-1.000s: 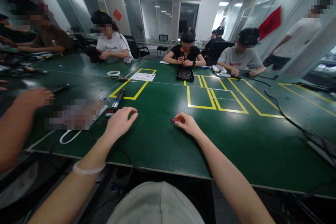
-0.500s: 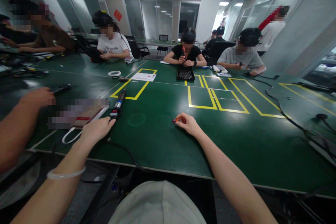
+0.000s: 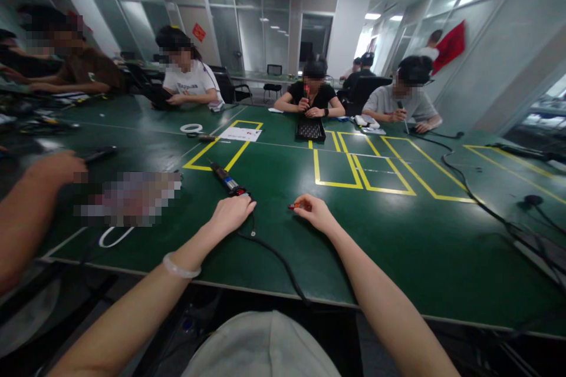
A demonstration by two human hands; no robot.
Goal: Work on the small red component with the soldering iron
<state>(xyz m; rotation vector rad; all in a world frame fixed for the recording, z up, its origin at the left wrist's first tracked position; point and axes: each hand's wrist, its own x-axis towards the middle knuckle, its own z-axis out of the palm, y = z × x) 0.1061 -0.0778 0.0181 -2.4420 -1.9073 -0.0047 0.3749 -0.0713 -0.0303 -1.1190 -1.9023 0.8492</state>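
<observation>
Here on the tabletop point(image 3: 380, 241), tool point(image 3: 227, 179), with near end under left hand point(image 3: 232, 215), in seemingly clamped but mostly hidden fingers. Between pinched fingers of right hand point(image 3: 312, 212), small orange part point(image 3: 292, 207), likely light and easily dropped. For the tool, probably a stiff, weighty feel; best held round the barrel, clear of cord point(image 3: 278, 257).

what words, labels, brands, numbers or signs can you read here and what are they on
Nothing reads clearly in full.
White shirt, left half of picture: perhaps "Happ...", rest blurred.
White paper: print too small to read.
Red wall sign, red banner: any characters too blurred to read.
Tool in the left hand: no lettering I can make out.
</observation>
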